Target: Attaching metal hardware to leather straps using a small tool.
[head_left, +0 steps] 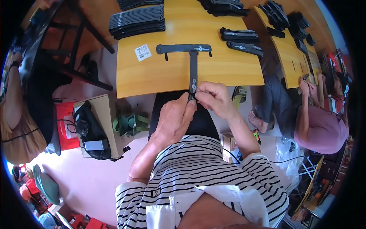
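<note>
At the far left of the yellow wooden table [146, 78] sits a neat stack of black straps [137, 22], with a square white label [143, 52] lying nearer the person. The left hand [173, 120] is at the table's near edge, thumb and fingers pinched on the near end of a dark strap [193, 70]; the fingers cover exactly what they grasp. Beyond, a second strap [175, 48] lies flat and crosswise. The held strap runs straight away from the hands onto the table, its far end reaching the crosswise one; whether it overlaps cannot be told. The right hand [217, 100] meets the left at the same near end, its thumb and fingertips pinching too. Farther right lie more folded straps [239, 34]. The held strap looks light, thin and pliant, hardly fragile; its smooth face may slide, so a firm pinch across the near end, below the pale printed mark [194, 84], should suit.
</note>
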A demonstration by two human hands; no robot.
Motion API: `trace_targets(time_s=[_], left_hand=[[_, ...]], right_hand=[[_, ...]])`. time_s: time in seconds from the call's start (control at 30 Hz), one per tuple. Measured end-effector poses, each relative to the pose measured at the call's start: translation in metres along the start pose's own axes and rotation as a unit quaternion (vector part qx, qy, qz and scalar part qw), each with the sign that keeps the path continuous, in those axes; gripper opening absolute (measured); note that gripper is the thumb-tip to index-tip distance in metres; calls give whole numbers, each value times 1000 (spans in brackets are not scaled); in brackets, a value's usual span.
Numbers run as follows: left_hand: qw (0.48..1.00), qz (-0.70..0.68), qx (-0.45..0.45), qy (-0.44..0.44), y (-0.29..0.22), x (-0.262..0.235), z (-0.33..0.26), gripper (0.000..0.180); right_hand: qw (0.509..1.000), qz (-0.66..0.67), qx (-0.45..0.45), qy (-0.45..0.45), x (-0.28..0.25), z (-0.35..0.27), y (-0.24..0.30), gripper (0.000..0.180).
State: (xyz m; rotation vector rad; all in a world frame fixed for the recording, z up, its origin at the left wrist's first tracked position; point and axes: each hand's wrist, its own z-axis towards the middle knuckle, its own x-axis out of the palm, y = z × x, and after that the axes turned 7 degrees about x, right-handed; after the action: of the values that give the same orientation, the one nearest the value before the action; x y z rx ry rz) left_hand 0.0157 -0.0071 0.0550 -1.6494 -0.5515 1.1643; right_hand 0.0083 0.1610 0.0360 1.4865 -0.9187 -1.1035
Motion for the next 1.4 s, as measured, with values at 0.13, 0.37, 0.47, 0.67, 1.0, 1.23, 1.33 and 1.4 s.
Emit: trace_targets(time_s=[0.13,0.37,0.47,0.67,1.0,1.23,1.33,1.4], left_hand=[[979,-200,-21,25,-4,5,7,28],[965,-260,-20,-7,4,18,16,32],[977,-208,-39,-4,-1,17,19,35],[985,-173,8,-4,-12,18,18,34],[994,23,80,-72,-14,32,26,22],[990,-126,53,-21,-12,31,38,30],[980,-198,-9,25,-9,27,40,36],[977,-211,-2,40,-5,24,38,36]], right_hand=[[923,353,151,43,-5,3,-6,22],[953,286,104,-1,-3,4,-5,22],[962,257,93,-10,-5,2,-2,23],[880,457,121,48,-12,-1,-14,22],[981,30,-102,-162,-10,-8,-9,22],[964,190,42,-179,-22,-3,-2,26],[934,252,92,-235,-50,18,-8,28],[934,247,90,-243,-82,30,-13,25]])
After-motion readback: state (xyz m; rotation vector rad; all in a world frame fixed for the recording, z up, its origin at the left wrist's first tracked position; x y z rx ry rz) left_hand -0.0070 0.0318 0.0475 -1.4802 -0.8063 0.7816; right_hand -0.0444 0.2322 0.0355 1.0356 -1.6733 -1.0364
